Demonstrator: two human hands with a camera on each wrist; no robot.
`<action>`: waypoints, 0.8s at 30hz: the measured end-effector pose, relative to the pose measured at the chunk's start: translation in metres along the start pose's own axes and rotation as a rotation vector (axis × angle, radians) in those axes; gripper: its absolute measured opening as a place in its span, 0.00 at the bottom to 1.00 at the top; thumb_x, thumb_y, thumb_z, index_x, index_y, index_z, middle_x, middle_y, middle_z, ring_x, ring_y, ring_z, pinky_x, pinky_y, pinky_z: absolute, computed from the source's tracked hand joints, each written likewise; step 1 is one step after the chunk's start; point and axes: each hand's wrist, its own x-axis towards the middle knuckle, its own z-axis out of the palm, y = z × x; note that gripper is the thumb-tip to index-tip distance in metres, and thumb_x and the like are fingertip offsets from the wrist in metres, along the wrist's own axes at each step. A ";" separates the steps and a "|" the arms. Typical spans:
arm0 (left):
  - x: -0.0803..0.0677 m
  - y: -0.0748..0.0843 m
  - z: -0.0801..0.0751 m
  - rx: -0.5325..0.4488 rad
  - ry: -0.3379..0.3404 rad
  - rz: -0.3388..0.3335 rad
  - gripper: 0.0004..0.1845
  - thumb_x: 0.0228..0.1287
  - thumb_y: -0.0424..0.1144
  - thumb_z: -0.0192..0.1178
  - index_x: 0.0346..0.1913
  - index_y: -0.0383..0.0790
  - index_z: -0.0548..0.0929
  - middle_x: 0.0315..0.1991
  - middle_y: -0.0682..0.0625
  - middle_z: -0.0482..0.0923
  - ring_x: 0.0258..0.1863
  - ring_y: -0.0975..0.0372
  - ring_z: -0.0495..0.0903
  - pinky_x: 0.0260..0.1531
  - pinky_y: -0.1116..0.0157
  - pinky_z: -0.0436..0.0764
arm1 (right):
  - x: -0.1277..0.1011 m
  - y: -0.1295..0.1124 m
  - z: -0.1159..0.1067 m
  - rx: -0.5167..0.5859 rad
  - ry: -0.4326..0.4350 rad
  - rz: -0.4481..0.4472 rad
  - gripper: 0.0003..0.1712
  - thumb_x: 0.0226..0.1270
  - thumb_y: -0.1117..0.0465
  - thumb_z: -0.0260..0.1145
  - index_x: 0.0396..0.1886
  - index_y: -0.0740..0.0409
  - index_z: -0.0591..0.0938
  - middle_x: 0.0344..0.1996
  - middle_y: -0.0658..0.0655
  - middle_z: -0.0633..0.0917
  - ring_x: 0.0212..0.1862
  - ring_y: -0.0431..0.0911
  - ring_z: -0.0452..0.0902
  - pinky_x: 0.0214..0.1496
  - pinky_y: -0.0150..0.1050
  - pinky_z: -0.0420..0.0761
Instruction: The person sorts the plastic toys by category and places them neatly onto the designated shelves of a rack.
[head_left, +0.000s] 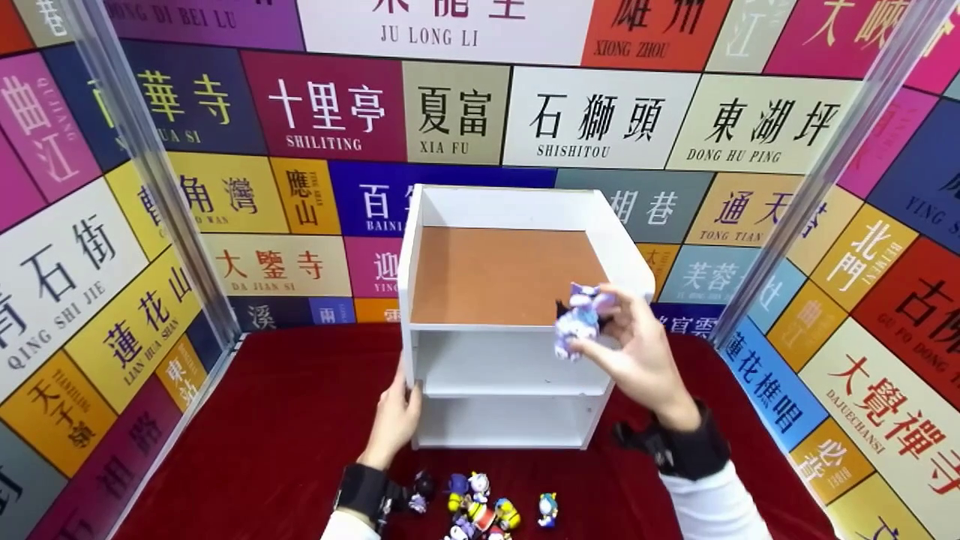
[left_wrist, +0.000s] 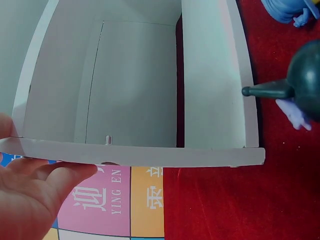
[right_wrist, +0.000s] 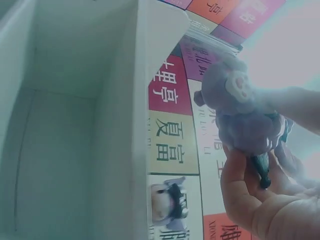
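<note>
1. A small purple figurine [head_left: 579, 319] is pinched between the curled fingers and thumb of the right hand [head_left: 637, 352], in the air just in front of the right edge of the white shelf unit [head_left: 517, 210], level with its brown top board
2. In the right wrist view the figurine [right_wrist: 240, 117] is seen upright above the palm, close beside the unit's white side wall [right_wrist: 150, 100]
3. The left hand [head_left: 394, 420] is laid against the unit's lower left side, fingers fairly straight and clamped on nothing; its fingers [left_wrist: 45, 175] touch the white edge
4. The unit is stood on a red cloth [head_left: 285, 427]
5. A cluster of small toy figures [head_left: 480, 510] is gathered on the cloth near the left wrist
</note>
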 end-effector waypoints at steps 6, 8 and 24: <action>0.000 0.000 -0.001 -0.007 -0.005 -0.008 0.32 0.64 0.30 0.54 0.71 0.37 0.60 0.58 0.29 0.74 0.48 0.45 0.80 0.44 0.50 0.81 | 0.030 -0.006 0.000 -0.032 -0.028 -0.004 0.45 0.44 0.74 0.74 0.65 0.61 0.67 0.45 0.61 0.79 0.41 0.43 0.78 0.41 0.31 0.82; -0.001 0.000 -0.001 -0.001 -0.002 -0.015 0.32 0.64 0.30 0.55 0.71 0.37 0.61 0.57 0.29 0.74 0.47 0.45 0.81 0.43 0.50 0.80 | 0.038 -0.009 0.000 -0.035 -0.051 -0.038 0.41 0.45 0.76 0.73 0.62 0.64 0.70 0.46 0.63 0.80 0.42 0.44 0.78 0.40 0.32 0.82; 0.000 0.000 0.000 -0.014 -0.010 -0.010 0.32 0.64 0.29 0.54 0.72 0.35 0.60 0.57 0.29 0.74 0.37 0.50 0.81 0.38 0.54 0.82 | 0.072 0.014 0.004 -0.261 -0.050 -0.161 0.28 0.43 0.62 0.79 0.48 0.50 0.82 0.43 0.50 0.85 0.45 0.42 0.76 0.47 0.31 0.75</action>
